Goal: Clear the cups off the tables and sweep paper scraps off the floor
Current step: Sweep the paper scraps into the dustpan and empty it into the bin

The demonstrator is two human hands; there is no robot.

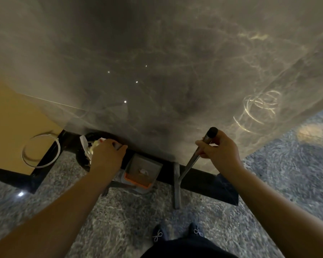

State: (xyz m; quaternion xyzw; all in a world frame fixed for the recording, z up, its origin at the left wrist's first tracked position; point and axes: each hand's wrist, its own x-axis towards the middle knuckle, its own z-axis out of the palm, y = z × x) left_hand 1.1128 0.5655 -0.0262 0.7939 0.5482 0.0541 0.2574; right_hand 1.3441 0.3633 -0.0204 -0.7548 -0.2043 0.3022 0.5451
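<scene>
Broom [177,185] handle gripped by right hand [220,148], dustpan [141,171] on floor w/ paper scrap [143,171] inside, left hand [107,152] fingers curled round thin handle.

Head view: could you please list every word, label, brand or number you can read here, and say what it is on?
None can be read. The dustpan, broom handle, bin and wall show no lettering; the bow marks on the socks are decoration, not text.
</scene>
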